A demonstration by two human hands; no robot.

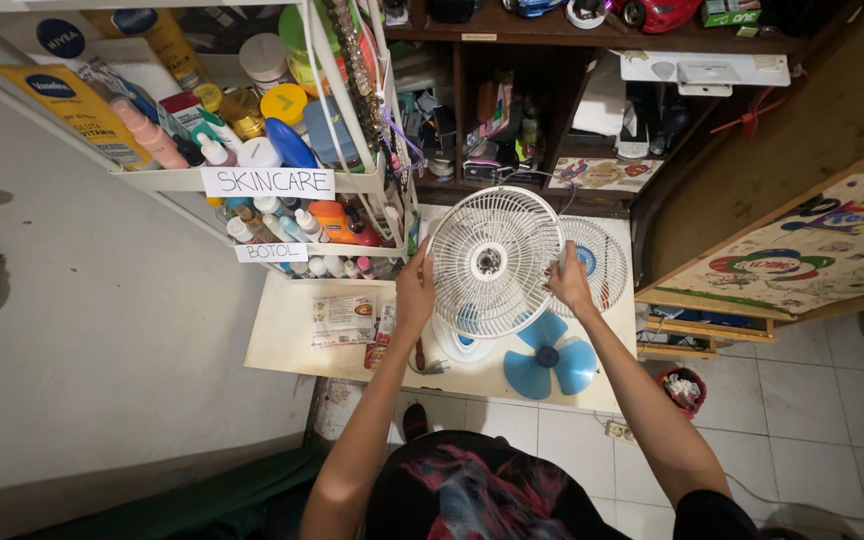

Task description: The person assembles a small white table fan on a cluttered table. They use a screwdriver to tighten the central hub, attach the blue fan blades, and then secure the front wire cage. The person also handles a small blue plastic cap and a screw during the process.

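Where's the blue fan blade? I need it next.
In the head view the blue fan blade lies on the low table, below the white grille, nearer the right hand.

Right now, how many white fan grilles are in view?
2: one grille held between left hand and right hand; a second grille behind it, partly hidden. Others may be covered.

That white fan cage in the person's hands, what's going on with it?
A person holds a round white fan grille up over a low cream table, left hand on one edge and right hand on the other. A second grille sits behind it. The blue fan blade lies loose on the table, so the fan is in pieces.
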